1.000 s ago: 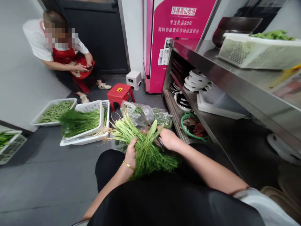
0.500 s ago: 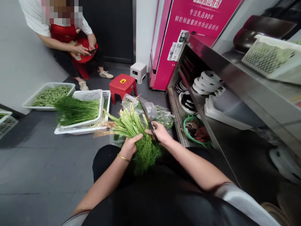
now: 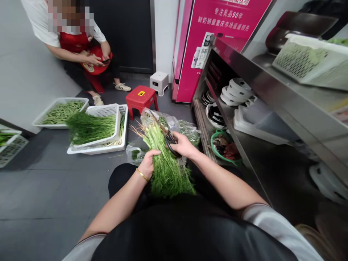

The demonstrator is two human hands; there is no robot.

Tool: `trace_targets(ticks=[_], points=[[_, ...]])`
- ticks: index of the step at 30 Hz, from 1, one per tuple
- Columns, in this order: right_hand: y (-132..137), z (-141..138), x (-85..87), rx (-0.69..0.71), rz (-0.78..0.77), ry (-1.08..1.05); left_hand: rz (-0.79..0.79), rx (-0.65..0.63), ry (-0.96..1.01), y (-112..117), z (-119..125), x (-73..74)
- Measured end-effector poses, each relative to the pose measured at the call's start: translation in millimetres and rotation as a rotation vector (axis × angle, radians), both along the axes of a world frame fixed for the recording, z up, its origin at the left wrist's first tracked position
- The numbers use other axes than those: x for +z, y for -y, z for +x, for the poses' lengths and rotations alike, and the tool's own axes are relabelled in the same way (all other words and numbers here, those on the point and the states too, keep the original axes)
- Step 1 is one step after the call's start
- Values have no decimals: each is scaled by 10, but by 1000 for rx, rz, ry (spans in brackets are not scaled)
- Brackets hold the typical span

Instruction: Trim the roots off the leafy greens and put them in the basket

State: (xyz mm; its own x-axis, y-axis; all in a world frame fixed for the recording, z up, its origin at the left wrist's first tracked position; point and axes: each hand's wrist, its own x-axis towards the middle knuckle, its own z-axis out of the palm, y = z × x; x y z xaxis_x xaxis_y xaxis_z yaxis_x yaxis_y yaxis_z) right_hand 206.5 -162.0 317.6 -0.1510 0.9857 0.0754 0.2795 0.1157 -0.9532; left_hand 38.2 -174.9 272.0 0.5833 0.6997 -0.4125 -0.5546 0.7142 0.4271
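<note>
A bunch of feathery green herbs [image 3: 168, 170], fennel or dill by its look, lies over my lap with its pale stems and roots pointing away from me. My left hand [image 3: 149, 163] is wrapped round the stems from the left side, thumb on top. In my right hand [image 3: 183, 145] is a pair of scissors with black handles [image 3: 170, 141]. Their blades lie along the right side of the stems, close to the root end. Clear plastic bags [image 3: 163, 119] with greens sit on the floor just beyond the roots.
White baskets hold feathery greens [image 3: 94, 127] and green beans [image 3: 63, 111] at the left. A red stool [image 3: 141, 98] and a white stool [image 3: 159, 82] stand ahead. Someone in a red apron [image 3: 73, 42] sits at the far left. Steel shelving [image 3: 250, 78] with dishes and a green-rimmed basket [image 3: 217, 159] flanks my right.
The herb bunch has turned more upright and its leafy end is spread wider over my lap. My left hand has shifted slightly left; the scissors have swung closer along the stems.
</note>
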Motion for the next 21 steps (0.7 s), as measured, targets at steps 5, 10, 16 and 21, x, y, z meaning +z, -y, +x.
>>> trace_targets(ticks=[5,10,16,21], points=[[-237,47,194,85,191,206,56,-46,20,-100,39,190],[-225,286,394,-167,251,227,152,124,110,-153,49,379],[558,205,311,-280,184,-48,101,247,43,-56,132,265],[705,-75,147,-146,233,134,99,267,23,60,342,227]])
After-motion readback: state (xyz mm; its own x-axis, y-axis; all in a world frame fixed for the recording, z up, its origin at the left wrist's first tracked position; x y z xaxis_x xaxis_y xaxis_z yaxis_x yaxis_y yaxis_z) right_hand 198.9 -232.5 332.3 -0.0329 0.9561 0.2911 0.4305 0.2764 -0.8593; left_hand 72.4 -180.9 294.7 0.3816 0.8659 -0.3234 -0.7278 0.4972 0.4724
